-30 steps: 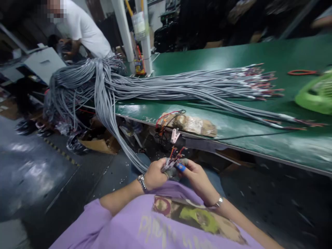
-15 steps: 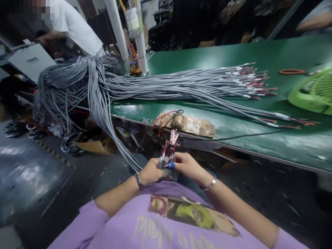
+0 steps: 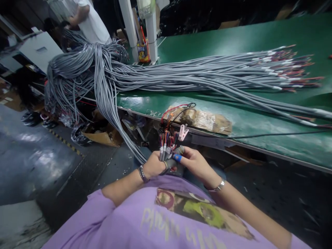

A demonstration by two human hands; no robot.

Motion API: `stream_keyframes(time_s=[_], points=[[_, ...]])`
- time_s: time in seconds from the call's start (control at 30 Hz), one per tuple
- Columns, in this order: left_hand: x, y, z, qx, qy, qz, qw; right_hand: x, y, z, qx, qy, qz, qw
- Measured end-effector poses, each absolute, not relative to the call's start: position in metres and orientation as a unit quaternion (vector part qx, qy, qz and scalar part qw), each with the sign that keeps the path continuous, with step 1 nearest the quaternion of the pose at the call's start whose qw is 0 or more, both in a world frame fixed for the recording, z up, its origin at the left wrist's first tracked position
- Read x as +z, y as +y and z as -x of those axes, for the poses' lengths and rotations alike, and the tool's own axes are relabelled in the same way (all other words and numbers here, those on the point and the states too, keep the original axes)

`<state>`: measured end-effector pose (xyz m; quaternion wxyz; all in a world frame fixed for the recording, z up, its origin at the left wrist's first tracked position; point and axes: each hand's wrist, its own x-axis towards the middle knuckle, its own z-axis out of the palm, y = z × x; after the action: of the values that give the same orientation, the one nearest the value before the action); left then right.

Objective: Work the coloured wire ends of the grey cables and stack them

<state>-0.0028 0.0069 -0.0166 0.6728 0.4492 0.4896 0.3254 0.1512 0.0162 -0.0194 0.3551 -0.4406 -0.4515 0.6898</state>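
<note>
Cataloguing remotely: grey cable ends (image 3: 164, 150), off the green bench's (image 3: 259, 38) near edge; left hand (image 3: 155, 164) clasping them; right hand (image 3: 196, 162) at them, whether pinching I cannot tell. Sheaths (image 3: 161, 156) probably springy; hold there, sparing likely delicate wires (image 3: 166, 138).

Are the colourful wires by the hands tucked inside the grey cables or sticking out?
Sticking out: coloured wires show beyond the grey cables in the left hand.

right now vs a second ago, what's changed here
The coloured wire ends leaned right; now they point more upright in the left hand. The view has turned, leaving the green fan off the right edge. No visible grasp or release. Unchanged: the left hand grips the grey cables, the right hand is at their ends, and the long bundle lies along the bench.
</note>
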Motion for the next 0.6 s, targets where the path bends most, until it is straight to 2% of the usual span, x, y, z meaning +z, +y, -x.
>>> stream_keyframes(time_s=[0.13, 0.33, 0.6], points=[[-0.014, 0.006, 0.002, 0.343, 0.495, -0.447, 0.662, -0.023, 0.017, -0.152, 0.626, -0.480, 0.476, 0.390], [-0.028, 0.004, 0.003, 0.414, 0.540, -0.399, 0.615, -0.027, 0.010, -0.151, 0.660, -0.412, 0.475, 0.411], [-0.028, 0.002, 0.002, 0.427, 0.556, -0.376, 0.606, -0.018, 0.008, -0.147, 0.691, -0.390, 0.457, 0.402]])
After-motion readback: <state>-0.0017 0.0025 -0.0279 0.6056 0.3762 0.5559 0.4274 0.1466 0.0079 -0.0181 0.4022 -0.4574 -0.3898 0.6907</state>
